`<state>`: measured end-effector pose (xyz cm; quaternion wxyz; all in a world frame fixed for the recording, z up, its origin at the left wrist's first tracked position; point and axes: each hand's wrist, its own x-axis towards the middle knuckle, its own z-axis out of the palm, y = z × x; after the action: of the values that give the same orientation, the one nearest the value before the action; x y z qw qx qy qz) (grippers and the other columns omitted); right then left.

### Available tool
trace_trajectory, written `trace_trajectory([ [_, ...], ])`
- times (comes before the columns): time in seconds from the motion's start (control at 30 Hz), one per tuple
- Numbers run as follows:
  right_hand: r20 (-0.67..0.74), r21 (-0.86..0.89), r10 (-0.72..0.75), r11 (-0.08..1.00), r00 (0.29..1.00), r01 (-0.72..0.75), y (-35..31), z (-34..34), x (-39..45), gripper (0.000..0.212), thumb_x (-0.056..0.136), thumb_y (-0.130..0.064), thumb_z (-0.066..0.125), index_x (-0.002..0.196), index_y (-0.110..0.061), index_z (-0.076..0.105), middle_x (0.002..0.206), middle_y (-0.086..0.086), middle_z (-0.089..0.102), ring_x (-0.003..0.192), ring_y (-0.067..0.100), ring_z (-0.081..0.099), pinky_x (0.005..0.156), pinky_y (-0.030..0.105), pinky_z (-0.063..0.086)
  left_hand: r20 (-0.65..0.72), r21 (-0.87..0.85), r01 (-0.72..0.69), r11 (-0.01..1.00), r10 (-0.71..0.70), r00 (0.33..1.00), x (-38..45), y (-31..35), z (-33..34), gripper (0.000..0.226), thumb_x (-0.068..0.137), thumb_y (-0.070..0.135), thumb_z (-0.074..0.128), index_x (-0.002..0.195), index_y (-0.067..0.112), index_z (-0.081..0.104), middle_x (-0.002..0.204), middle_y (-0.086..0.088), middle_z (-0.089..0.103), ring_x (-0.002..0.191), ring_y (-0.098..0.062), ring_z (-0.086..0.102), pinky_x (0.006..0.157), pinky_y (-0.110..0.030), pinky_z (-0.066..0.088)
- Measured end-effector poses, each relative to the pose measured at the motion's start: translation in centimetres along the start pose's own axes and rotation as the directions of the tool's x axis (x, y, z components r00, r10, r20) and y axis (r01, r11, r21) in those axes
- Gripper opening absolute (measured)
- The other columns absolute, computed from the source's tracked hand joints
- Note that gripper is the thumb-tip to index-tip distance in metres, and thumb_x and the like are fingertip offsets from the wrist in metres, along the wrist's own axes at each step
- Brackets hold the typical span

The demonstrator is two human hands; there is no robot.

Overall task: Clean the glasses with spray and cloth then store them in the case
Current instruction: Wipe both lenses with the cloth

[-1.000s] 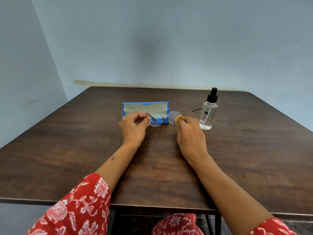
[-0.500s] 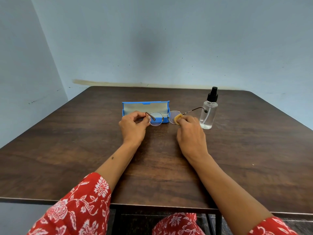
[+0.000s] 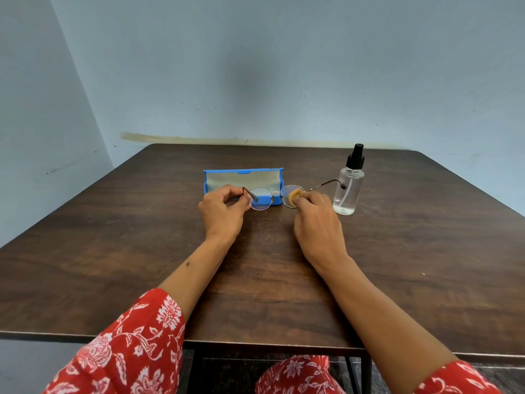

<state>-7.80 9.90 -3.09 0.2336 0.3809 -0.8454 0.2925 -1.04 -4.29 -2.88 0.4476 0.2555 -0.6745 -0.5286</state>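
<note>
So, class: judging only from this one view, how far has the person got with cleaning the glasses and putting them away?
Midway. The spray bottle stands on the table, released, though whether spraying happened can't be told. In hand: the left hand holds the glasses by one temple while the right hand presses a yellow cloth against a lens. Left: folding the glasses and storing them in the open blue case.
</note>
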Motion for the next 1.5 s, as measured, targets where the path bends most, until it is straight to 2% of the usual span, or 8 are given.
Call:
trace_trajectory([
  [0.07, 0.0, 0.005, -0.069, 0.998, 0.998, 0.069, -0.06, 0.13, -0.1, 0.029, 0.08, 0.007, 0.054, 0.106, 0.0, 0.065, 0.106, 0.013, 0.061, 0.094, 0.032, 0.054, 0.059, 0.036, 0.047, -0.005, 0.011, -0.009, 1.0, 0.009, 1.0, 0.02, -0.03, -0.04, 0.011, 0.076, 0.001, 0.074, 0.08, 0.01, 0.072, 0.079, 0.0, 0.07, 0.081, -0.013, 0.07, 0.078, -0.037, 0.059],
  [0.23, -0.018, -0.057, 0.103, 0.993, 0.995, -0.104, 0.45, -0.07, 0.09, 0.037, 0.085, 0.005, 0.047, 0.119, -0.004, 0.057, 0.116, 0.011, 0.055, 0.107, 0.027, 0.046, 0.069, 0.035, 0.045, 0.014, -0.012, 0.0, 1.0, 0.0, 1.0, -0.09, 0.19, 0.07, 0.008, 0.077, 0.0, 0.073, 0.079, 0.007, 0.071, 0.077, 0.003, 0.069, 0.074, -0.007, 0.068, 0.075, -0.032, 0.06],
  [0.37, -0.019, 0.011, -0.059, 0.998, 0.998, 0.059, 0.0, 0.24, 0.01, 0.029, 0.081, 0.006, 0.055, 0.108, 0.001, 0.065, 0.109, 0.014, 0.061, 0.098, 0.032, 0.054, 0.064, 0.036, 0.049, 0.004, -0.015, -0.001, 1.0, 0.001, 1.0, 0.02, 0.03, 0.01, 0.008, 0.076, 0.0, 0.073, 0.081, 0.005, 0.071, 0.079, 0.002, 0.069, 0.075, -0.008, 0.069, 0.075, -0.032, 0.059],
  [0.83, -0.119, 0.058, 0.01, 0.998, 0.993, -0.003, 0.6, 0.49, 0.28, 0.031, 0.076, 0.013, 0.06, 0.105, 0.003, 0.066, 0.108, 0.018, 0.064, 0.097, 0.037, 0.058, 0.067, 0.042, 0.053, 0.013, -0.003, -0.027, 1.0, 0.027, 1.0, -0.1, 0.13, 0.07, 0.009, 0.075, -0.003, 0.073, 0.083, 0.001, 0.072, 0.08, -0.007, 0.071, 0.077, -0.013, 0.07, 0.076, -0.035, 0.059],
  [1.0, -0.115, 0.079, -0.137, 0.986, 0.984, 0.146, 0.25, 0.59, 0.26, 0.03, 0.078, 0.008, 0.064, 0.108, 0.001, 0.066, 0.109, 0.017, 0.066, 0.094, 0.033, 0.061, 0.072, 0.038, 0.053, 0.051, 0.012, -0.077, 0.997, 0.076, 0.996, -0.31, 0.23, 0.11, 0.008, 0.075, -0.001, 0.074, 0.077, 0.006, 0.071, 0.071, 0.002, 0.069, 0.069, -0.007, 0.068, 0.076, -0.033, 0.059],
  [1.13, -0.066, 0.029, 0.03, 0.999, 0.997, -0.028, 0.61, 0.59, 0.33, 0.034, 0.081, 0.01, 0.055, 0.113, 0.0, 0.063, 0.115, 0.017, 0.061, 0.101, 0.035, 0.054, 0.07, 0.04, 0.05, 0.036, 0.008, -0.058, 0.998, 0.057, 0.998, -0.15, 0.13, 0.11, 0.008, 0.075, -0.002, 0.074, 0.078, 0.006, 0.071, 0.073, 0.002, 0.07, 0.068, -0.004, 0.068, 0.076, -0.033, 0.059],
  [1.33, -0.074, 0.04, -0.11, 0.993, 0.991, 0.113, 0.3, 0.57, 0.26, 0.03, 0.079, 0.01, 0.061, 0.107, 0.003, 0.066, 0.11, 0.017, 0.065, 0.093, 0.034, 0.059, 0.068, 0.039, 0.053, 0.029, 0.007, -0.043, 0.999, 0.042, 0.999, -0.14, 0.22, 0.03, 0.008, 0.076, -0.002, 0.073, 0.081, 0.004, 0.072, 0.077, -0.004, 0.07, 0.071, -0.006, 0.068, 0.073, -0.03, 0.06],
  [1.5, -0.037, -0.008, 0.018, 1.0, 0.999, -0.018, 0.3, 0.18, 0.25, 0.03, 0.082, 0.008, 0.054, 0.11, 0.003, 0.063, 0.116, 0.018, 0.059, 0.104, 0.033, 0.052, 0.07, 0.041, 0.05, 0.035, -0.001, -0.034, 0.999, 0.034, 0.999, -0.22, 0.3, 0.0, 0.009, 0.076, -0.003, 0.073, 0.079, 0.006, 0.071, 0.075, 0.002, 0.07, 0.069, -0.003, 0.068, 0.074, -0.029, 0.06],
])
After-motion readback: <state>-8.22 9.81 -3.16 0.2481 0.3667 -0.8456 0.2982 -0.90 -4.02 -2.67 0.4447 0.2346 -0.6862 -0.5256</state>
